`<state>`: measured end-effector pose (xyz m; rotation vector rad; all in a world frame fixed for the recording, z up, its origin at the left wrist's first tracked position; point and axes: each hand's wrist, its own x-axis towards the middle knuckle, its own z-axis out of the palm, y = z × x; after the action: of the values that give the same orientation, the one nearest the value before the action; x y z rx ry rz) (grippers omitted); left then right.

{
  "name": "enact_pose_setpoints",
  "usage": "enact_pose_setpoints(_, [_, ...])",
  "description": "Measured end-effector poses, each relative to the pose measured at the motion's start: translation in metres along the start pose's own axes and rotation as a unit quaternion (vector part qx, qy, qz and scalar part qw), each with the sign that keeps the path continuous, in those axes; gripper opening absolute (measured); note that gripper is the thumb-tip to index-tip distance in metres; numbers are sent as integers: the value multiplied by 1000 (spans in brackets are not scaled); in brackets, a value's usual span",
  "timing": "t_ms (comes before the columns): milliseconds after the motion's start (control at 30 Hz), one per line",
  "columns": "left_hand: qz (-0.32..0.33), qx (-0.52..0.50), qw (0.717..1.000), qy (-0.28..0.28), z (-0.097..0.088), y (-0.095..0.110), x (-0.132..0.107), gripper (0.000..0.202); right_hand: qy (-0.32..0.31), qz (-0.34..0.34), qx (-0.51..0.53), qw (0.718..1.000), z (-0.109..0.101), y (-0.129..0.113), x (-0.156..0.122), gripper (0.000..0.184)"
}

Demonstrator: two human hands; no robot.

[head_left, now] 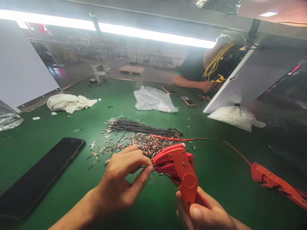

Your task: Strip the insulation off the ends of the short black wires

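Note:
My right hand (206, 209) is wrapped around the handles of a red wire stripper (183, 169). The stripper's jaws point left and meet the fingertips of my left hand (122, 179). Between that hand's thumb and forefinger is a thin wire (143, 166), mostly hidden by the fingers; a small silvery end shows. Just beyond the jaws lies a heap of cut scraps (146, 142), copper strands and dark bits of insulation. Behind the heap rests a bundle of black wires (141, 127) with silvery ends at the left.
A phone (43, 177) lies at left on the green table (96, 195). A second red stripper (278, 183) is at right, with a red cord (211, 139) leading to the heap. Plastic bags (154, 99) and white cloth (72, 103) lie farther back. A co-worker's hand (206, 86) holds a yellow tool.

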<state>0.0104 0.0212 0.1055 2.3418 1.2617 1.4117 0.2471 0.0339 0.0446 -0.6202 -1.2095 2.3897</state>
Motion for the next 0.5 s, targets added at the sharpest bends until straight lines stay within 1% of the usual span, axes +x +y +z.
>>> enact_pose_setpoints(67, [1, -4, 1000, 3, 1, -2, 0, 15, 9, -15, 1, 1000, -4, 6, -1, 49])
enact_pose_setpoints(133, [0, -10, 1000, 3, 2, -3, 1, 13, 4, -19, -18, 1000, -10, 9, -2, 47])
enact_pose_setpoints(233, [-8, -16, 1000, 1, 3, -6, 1, 11, 5, -31, -60, 998, -16, 8, -2, 47])
enact_pose_setpoints(300, [-26, -11, 1000, 8, 5, -8, -1, 12, 8, -32, -70, 997, -16, 4, 0, 50])
enact_pose_setpoints(367, [-52, -5, 998, 17, 6, -9, -4, 13, -5, -25, -57, 998, -13, 1, 2, 47])
enact_pose_setpoints(433, [-71, 0, 997, 23, 7, -9, -6, 14, -30, -31, -20, 999, -9, 0, 5, 43])
enact_pose_setpoints(500, [-75, 12, 997, 32, 8, -7, -7, 13, -44, -42, 23, 998, -6, 1, 7, 41])
